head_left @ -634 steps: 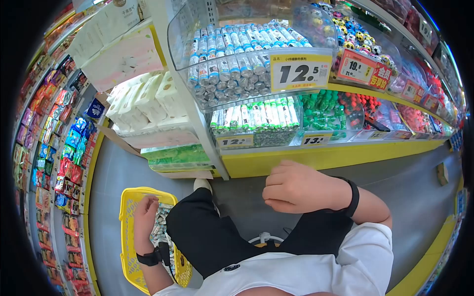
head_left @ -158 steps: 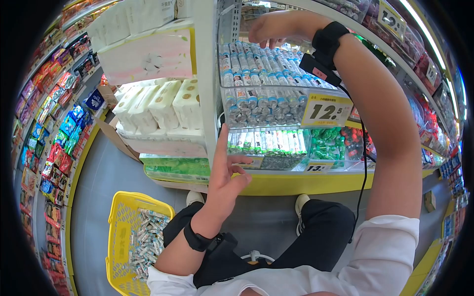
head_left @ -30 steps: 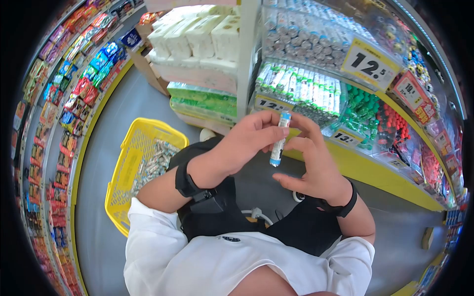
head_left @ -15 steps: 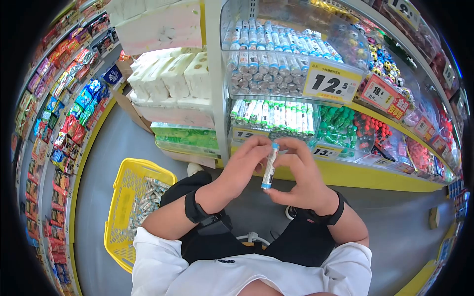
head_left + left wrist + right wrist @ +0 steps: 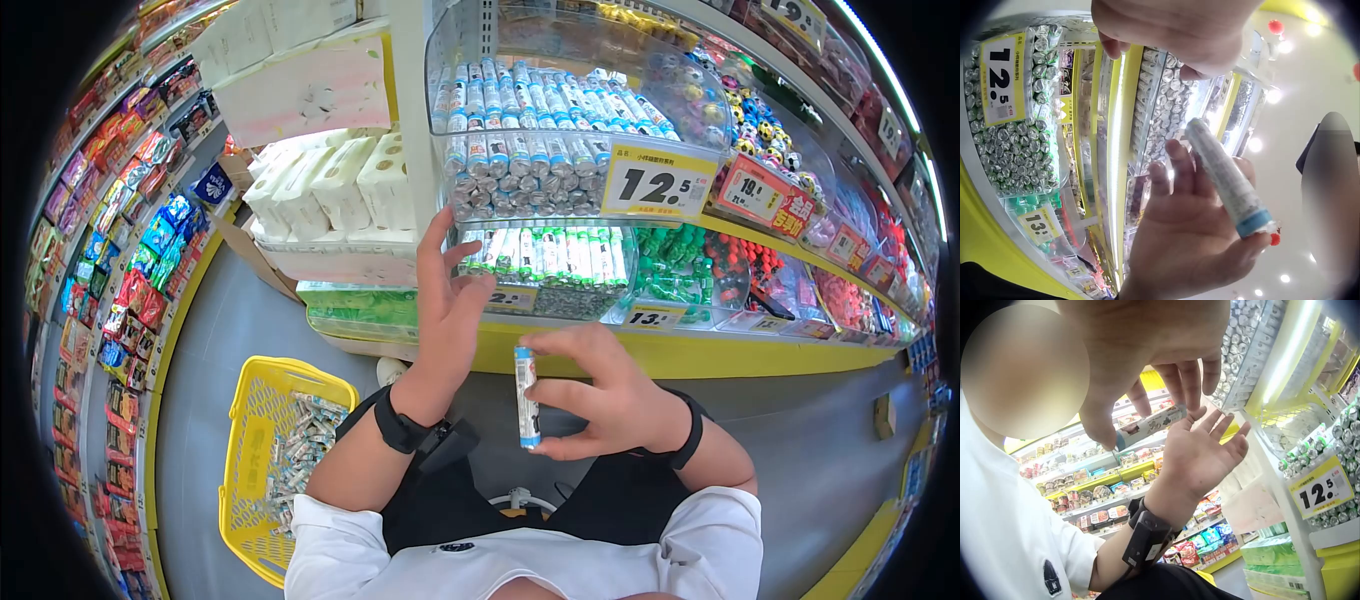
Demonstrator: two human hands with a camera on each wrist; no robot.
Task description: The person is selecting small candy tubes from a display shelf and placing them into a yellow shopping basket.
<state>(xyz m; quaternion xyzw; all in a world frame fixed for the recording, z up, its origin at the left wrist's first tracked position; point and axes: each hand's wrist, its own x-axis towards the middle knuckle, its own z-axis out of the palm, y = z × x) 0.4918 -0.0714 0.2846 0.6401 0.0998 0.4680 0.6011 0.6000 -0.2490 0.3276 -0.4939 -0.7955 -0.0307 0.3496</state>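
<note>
My right hand (image 5: 615,398) holds a wrapped candy roll (image 5: 527,398) upright by its ends, between thumb and fingers. The roll is white with printed figures and has blue bands at both ends. In the right wrist view the roll (image 5: 1150,427) spans from thumb to fingers. My left hand (image 5: 445,315) is raised, empty, with fingers extended before the shelf post and lower bin. Matching blue-ended candy rolls (image 5: 560,105) fill the clear upper bin. Green-ended rolls (image 5: 550,255) lie in the bin below. Many loose rolls (image 5: 305,445) lie in the yellow basket (image 5: 238,470) on the floor.
Price tags (image 5: 660,182) hang on the bin fronts. Tissue packs (image 5: 330,185) stand on shelves left of the white post (image 5: 408,120). Snack shelves (image 5: 130,330) line the far left. Bins of green and red items continue to the right. My knees are below my hands.
The left hand has let go of the candy roll and moved left, opening its fingers. The right hand keeps the roll. Earlier, the right hand was empty and the left was over the basket.
</note>
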